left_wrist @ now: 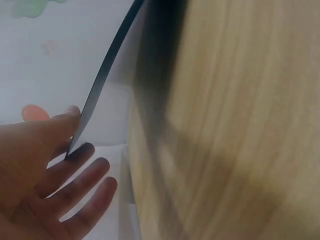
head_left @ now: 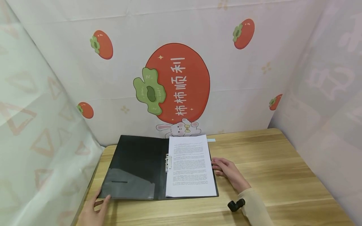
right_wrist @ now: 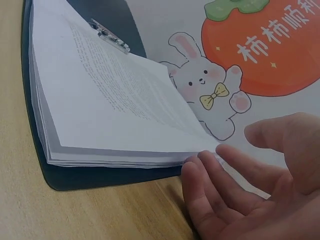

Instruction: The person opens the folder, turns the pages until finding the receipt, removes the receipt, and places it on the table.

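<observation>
A black clip folder [head_left: 135, 157] lies spread on the table, its left cover bearing a clear pocket [head_left: 130, 185]. On its right side sits a stack of printed paper [head_left: 190, 166], beside a metal clip [head_left: 168, 163] at the spine. My left hand [head_left: 94, 210] pinches the lower left corner of the cover; in the left wrist view thumb and forefinger hold the cover's edge [left_wrist: 102, 75], raised off the table. At the stack's right edge is my right hand [head_left: 229, 171], its fingertips touching the sheets' side, fingers loosely extended and thumb apart in the right wrist view.
The wooden table [head_left: 268, 169] extends to the right of the folder. A pale blue strip [head_left: 211, 140] shows beside the folder's top right corner. A patterned cloth backdrop [head_left: 118, 78] stands behind the table, with cloth at both sides. A black device [head_left: 236, 205] sits at the right wrist.
</observation>
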`<state>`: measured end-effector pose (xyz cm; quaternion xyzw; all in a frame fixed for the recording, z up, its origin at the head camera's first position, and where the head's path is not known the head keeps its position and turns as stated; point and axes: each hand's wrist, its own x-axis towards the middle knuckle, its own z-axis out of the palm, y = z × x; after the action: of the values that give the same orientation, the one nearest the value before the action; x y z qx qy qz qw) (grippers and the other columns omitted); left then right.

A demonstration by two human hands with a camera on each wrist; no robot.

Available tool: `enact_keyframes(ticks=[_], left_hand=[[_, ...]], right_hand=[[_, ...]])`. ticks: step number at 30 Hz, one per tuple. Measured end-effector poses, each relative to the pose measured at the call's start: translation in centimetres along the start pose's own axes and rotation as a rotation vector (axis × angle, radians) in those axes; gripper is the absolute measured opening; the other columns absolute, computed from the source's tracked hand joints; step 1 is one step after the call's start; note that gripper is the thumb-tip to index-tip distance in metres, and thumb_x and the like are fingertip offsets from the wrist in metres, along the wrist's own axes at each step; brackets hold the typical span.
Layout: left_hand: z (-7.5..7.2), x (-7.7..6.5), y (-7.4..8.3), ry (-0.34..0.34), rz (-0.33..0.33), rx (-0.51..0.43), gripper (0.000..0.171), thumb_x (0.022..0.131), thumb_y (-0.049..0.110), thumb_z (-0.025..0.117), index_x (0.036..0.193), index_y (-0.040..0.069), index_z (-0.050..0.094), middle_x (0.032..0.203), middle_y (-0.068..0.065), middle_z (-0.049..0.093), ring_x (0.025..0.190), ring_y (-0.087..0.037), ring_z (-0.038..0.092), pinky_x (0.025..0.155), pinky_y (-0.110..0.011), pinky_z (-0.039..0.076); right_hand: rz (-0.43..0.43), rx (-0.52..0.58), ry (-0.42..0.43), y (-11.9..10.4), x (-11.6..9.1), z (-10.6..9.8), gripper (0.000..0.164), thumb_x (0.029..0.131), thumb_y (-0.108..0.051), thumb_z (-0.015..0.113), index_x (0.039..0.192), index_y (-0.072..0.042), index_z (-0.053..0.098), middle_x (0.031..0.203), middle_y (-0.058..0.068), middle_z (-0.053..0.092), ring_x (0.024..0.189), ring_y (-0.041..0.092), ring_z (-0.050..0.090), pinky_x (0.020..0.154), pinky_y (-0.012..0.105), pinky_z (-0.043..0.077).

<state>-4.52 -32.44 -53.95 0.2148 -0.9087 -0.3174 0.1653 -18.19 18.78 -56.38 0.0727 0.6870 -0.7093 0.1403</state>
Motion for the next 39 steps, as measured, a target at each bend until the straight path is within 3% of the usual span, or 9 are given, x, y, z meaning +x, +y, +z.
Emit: enact_keyframes(ticks=[2, 5, 7, 9, 13, 21, 29, 33, 39], left_hand=[[0.5, 0.1, -0.8, -0.026, 0.05, 0.029, 0.059, 0.102, 0.026, 0.072, 0.144, -0.01, 0.056, 0.131, -0.038, 0.061, 0.099, -0.052, 0.069, 0.064, -0.048, 0.062], [1.2, 0.0, -2.0, -0.028, 0.141, 0.081, 0.058, 0.1, 0.024, 0.074, 0.141, -0.013, 0.057, 0.125, -0.041, 0.062, 0.102, -0.057, 0.066, 0.079, -0.06, 0.058], [1.4, 0.2, -2.5, -0.104, 0.122, 0.129, 0.062, 0.102, 0.031, 0.07, 0.143, -0.013, 0.054, 0.134, -0.044, 0.055, 0.114, -0.062, 0.057, 0.094, -0.068, 0.048], [1.6, 0.4, -2.8, -0.23, 0.086, 0.185, 0.071, 0.105, 0.041, 0.064, 0.147, -0.014, 0.047, 0.148, -0.046, 0.04, 0.129, -0.067, 0.042, 0.106, -0.076, 0.032], [1.7, 1.0, -2.9, -0.481, 0.015, 0.233, 0.09, 0.108, 0.057, 0.049, 0.155, -0.017, 0.031, 0.163, -0.046, 0.004, 0.142, -0.072, 0.014, 0.113, -0.08, 0.013], [2.9, 1.1, -3.3, -0.675, -0.044, 0.208, 0.116, 0.101, 0.069, 0.052, 0.155, -0.023, 0.006, 0.163, -0.044, -0.011, 0.143, -0.072, -0.016, 0.113, -0.082, -0.002], [3.1, 1.2, -2.9, -0.693, -0.072, 0.195, 0.118, 0.101, 0.071, 0.05, 0.155, -0.023, 0.003, 0.163, -0.042, -0.014, 0.143, -0.07, -0.019, 0.109, -0.086, -0.005], [3.4, 0.9, -2.8, -0.652, -0.069, 0.219, 0.116, 0.102, 0.07, 0.049, 0.154, -0.025, 0.007, 0.162, -0.044, -0.01, 0.144, -0.071, -0.015, 0.109, -0.086, 0.0], [3.6, 0.2, -2.6, -0.605, -0.081, 0.206, 0.113, 0.103, 0.066, 0.05, 0.153, -0.026, 0.008, 0.163, -0.041, -0.016, 0.145, -0.068, -0.016, 0.108, -0.085, -0.006]], right_hand=[[0.003, 0.004, -0.004, -0.2, 0.0, 0.0, 0.051, 0.111, -0.028, 0.059, 0.147, 0.008, 0.054, 0.142, 0.024, 0.063, 0.118, 0.027, 0.068, 0.09, 0.034, 0.06], [0.002, 0.011, -0.015, -0.3, 0.0, 0.0, 0.052, 0.11, -0.03, 0.059, 0.147, 0.007, 0.054, 0.141, 0.023, 0.063, 0.117, 0.026, 0.068, 0.089, 0.033, 0.059], [0.0, 0.016, -0.018, -0.3, 0.0, 0.1, 0.053, 0.11, -0.031, 0.059, 0.147, 0.006, 0.054, 0.141, 0.023, 0.063, 0.115, 0.025, 0.068, 0.087, 0.032, 0.059], [-0.001, 0.024, -0.019, -0.3, 0.0, 0.1, 0.052, 0.11, -0.031, 0.059, 0.147, 0.006, 0.054, 0.141, 0.022, 0.063, 0.114, 0.025, 0.069, 0.087, 0.032, 0.059], [-0.001, 0.035, -0.021, -0.3, 0.1, 0.1, 0.052, 0.11, -0.031, 0.059, 0.147, 0.006, 0.054, 0.142, 0.023, 0.063, 0.114, 0.024, 0.069, 0.088, 0.032, 0.059], [-0.014, 0.053, -0.032, -0.6, 0.3, 0.1, 0.052, 0.111, -0.03, 0.059, 0.148, 0.006, 0.053, 0.142, 0.023, 0.061, 0.106, 0.02, 0.067, 0.089, 0.031, 0.058], [-0.014, 0.05, -0.046, -0.5, 0.3, 0.2, 0.051, 0.111, -0.029, 0.058, 0.148, 0.006, 0.054, 0.143, 0.023, 0.061, 0.109, 0.023, 0.069, 0.089, 0.03, 0.059], [-0.017, 0.047, -0.055, -0.4, 0.2, 0.3, 0.052, 0.11, -0.029, 0.06, 0.148, 0.006, 0.054, 0.141, 0.024, 0.061, 0.113, 0.025, 0.069, 0.089, 0.031, 0.059], [-0.001, 0.041, -0.061, -0.2, 0.3, 0.5, 0.055, 0.109, -0.032, 0.062, 0.149, 0.004, 0.053, 0.139, 0.022, 0.062, 0.112, 0.023, 0.069, 0.089, 0.031, 0.059]])
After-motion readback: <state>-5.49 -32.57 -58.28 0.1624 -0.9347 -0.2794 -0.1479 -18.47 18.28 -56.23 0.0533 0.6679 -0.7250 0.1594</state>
